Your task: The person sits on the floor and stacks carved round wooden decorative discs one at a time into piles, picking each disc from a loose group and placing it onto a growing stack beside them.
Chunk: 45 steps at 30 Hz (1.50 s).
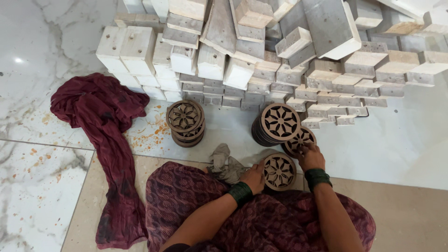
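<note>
My left hand [254, 177] grips the left rim of a round carved wooden disc [279, 171] with a flower cut-out, resting at my lap. My right hand [310, 156] touches the top of that disc and the edge of another carved disc [301, 139] lying just behind it. A leaning stack of the same discs [278, 123] stands behind my hands. A second stack of discs [185, 122] stands to the left. A grey rag [224, 163] lies by my left wrist. Both wrists wear green bangles.
A large pile of pale wooden blocks [261, 51] fills the back. A dark red cloth [100, 121] trails over the marble floor [32, 93] at left. My patterned maroon garment [261, 219] covers my lap. Orange stains spot the floor tiles.
</note>
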Each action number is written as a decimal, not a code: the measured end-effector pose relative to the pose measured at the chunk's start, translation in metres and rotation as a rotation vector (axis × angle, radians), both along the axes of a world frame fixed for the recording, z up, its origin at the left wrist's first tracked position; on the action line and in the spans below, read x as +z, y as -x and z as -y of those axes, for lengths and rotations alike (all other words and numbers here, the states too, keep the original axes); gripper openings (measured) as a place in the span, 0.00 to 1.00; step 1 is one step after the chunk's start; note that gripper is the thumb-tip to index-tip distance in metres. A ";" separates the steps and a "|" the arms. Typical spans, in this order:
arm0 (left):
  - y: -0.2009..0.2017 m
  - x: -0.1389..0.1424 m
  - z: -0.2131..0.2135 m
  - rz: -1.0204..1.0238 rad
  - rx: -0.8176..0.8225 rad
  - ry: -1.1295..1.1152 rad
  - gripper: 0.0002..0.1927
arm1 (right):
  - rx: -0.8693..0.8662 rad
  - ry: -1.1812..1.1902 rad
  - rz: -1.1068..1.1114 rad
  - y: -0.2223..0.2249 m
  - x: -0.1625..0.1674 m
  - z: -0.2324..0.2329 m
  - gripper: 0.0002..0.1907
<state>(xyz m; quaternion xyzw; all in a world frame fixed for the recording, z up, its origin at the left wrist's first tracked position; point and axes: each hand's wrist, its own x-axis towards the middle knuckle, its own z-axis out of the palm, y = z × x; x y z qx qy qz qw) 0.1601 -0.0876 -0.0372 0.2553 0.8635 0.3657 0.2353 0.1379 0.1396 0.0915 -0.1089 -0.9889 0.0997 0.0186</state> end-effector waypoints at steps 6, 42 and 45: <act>0.005 0.004 -0.001 0.012 -0.021 0.076 0.39 | -0.024 0.389 0.071 -0.016 0.003 0.002 0.28; -0.016 0.030 0.023 -0.005 -0.098 0.631 0.59 | -0.019 -0.065 0.264 -0.033 0.041 0.007 0.74; -0.011 0.020 0.016 -0.020 -0.086 0.668 0.56 | -0.018 -0.040 0.254 -0.023 0.036 -0.009 0.76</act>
